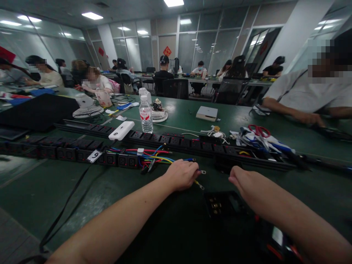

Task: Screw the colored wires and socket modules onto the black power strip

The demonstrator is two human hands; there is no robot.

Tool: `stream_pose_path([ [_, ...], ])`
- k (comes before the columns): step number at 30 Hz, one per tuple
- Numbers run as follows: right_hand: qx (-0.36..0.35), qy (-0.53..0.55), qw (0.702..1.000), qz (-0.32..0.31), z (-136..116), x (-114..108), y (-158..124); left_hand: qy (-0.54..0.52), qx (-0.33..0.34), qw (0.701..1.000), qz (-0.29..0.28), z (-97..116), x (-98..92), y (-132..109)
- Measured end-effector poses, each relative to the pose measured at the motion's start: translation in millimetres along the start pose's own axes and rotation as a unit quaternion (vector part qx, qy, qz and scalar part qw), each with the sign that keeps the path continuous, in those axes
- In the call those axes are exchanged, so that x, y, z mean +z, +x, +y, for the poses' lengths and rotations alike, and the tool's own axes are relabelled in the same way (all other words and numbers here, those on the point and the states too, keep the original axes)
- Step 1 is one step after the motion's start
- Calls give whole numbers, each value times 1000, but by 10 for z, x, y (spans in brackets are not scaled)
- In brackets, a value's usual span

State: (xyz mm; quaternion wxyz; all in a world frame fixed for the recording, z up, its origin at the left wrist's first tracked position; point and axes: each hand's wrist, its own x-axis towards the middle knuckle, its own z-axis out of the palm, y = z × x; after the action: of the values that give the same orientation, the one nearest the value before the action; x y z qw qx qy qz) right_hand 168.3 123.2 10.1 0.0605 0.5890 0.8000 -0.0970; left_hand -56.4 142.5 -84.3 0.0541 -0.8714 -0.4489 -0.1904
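Observation:
My left hand (183, 174) is closed around a wire, and the ring terminal (203, 172) on its end sticks out past my fingers. A yellow wire (197, 182) with its own ring terminal points down beneath that hand, and a blue wire end (190, 159) shows just above it. These wires come from the open end of a black power strip (111, 159) with several sockets. My right hand (244, 181) is held above the table with its fingers pinched; whatever lies in them is hidden. Below and between my hands is a black housing (231, 201) with brass contacts.
A second power strip (176, 141) lies behind, with a white power bank (121, 130) and a water bottle (146, 115) next to it. Red scissors (259, 131) rest on a pile at right. A co-worker (308, 91) sits across the green table (176, 104).

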Motion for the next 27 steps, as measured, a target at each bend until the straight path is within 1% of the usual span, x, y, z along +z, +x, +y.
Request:
stream_pose_path([
  [3, 23, -58, 997, -34, 58, 53, 61, -1, 1, 1000, -4, 8, -4, -5],
  [7, 42, -101, 993, -54, 90, 93, 102, -5, 4, 1000, -12, 16, -25, -2],
  [16, 40, -122, 989, -79, 145, 65, 162, -11, 8, 1000, -14, 2, -19, -11],
  [20, 43, -126, 989, -67, 112, 13, 118, -12, 9, 1000, -12, 1, -18, -14],
  [21, 34, -118, 991, -62, 88, -12, 83, -12, 10, 1000, -13, 1, -20, -13],
  [23, -6, -84, 995, -59, 16, -57, -11, -14, 11, 1000, -11, 1, -24, -12],
  [25, -57, -46, 994, -78, -78, -67, -118, -16, 11, 1000, -6, 2, -27, -11],
  [27, -90, -27, 990, -109, -175, -24, -201, -19, 10, 1000, 3, 3, -26, -12],
])
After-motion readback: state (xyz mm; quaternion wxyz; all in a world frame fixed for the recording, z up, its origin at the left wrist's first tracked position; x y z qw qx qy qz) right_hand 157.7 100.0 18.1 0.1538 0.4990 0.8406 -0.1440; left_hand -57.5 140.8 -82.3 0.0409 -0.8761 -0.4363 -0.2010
